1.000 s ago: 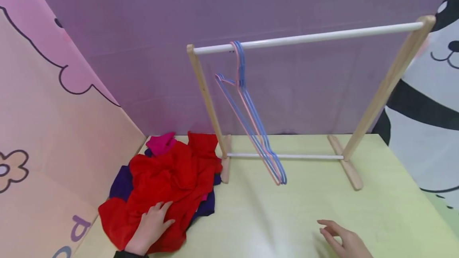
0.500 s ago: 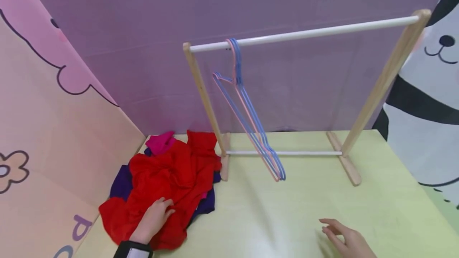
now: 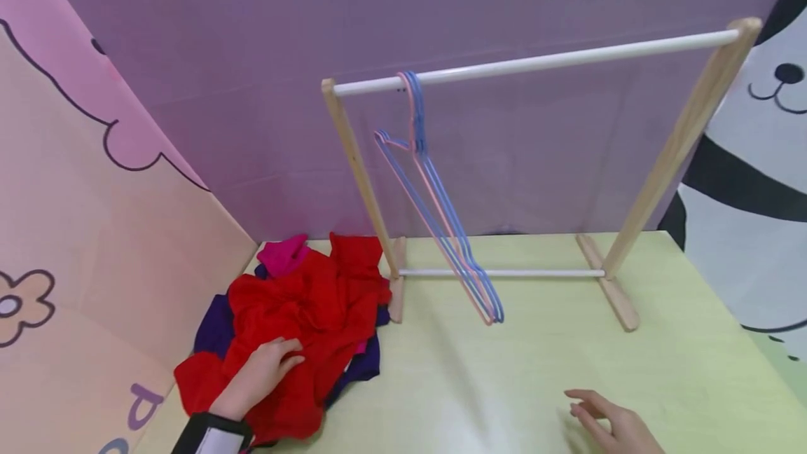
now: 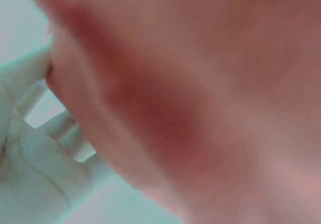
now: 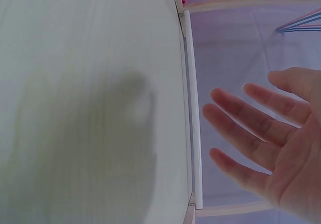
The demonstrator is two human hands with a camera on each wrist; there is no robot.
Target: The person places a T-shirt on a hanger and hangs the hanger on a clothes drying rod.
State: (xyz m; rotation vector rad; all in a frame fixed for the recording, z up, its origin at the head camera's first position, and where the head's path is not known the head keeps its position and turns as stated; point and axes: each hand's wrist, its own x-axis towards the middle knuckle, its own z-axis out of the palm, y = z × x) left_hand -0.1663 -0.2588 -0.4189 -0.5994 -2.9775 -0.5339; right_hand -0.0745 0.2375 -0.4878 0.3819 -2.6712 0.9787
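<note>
My left hand (image 3: pixel 267 368) lies over the near part of a red garment (image 3: pixel 309 307), which tops a heap of clothes at the left of the table. In the left wrist view the red cloth (image 4: pixel 150 113) fills most of the picture close up. There the left hand (image 4: pixel 40 158) pinches its edge, thumb in front and fingertips hidden behind it. My right hand (image 3: pixel 614 422) hovers at the table's near right, holding nothing; its fingers are relaxed and spread in the right wrist view.
Pink cloth (image 3: pixel 282 255) and dark purple cloth (image 3: pixel 214 326) show around the red garment. A wooden rack with a white rail (image 3: pixel 555 60) stands at the back. Several blue and pink hangers (image 3: pixel 454 230) hang at its left end. A patterned wall (image 3: pixel 126 244) borders the left side.
My left hand has shifted slightly up over the red garment, its fingers more bent now. The right hand and the hangers stay nearly as they were; the head view has tilted a little.
</note>
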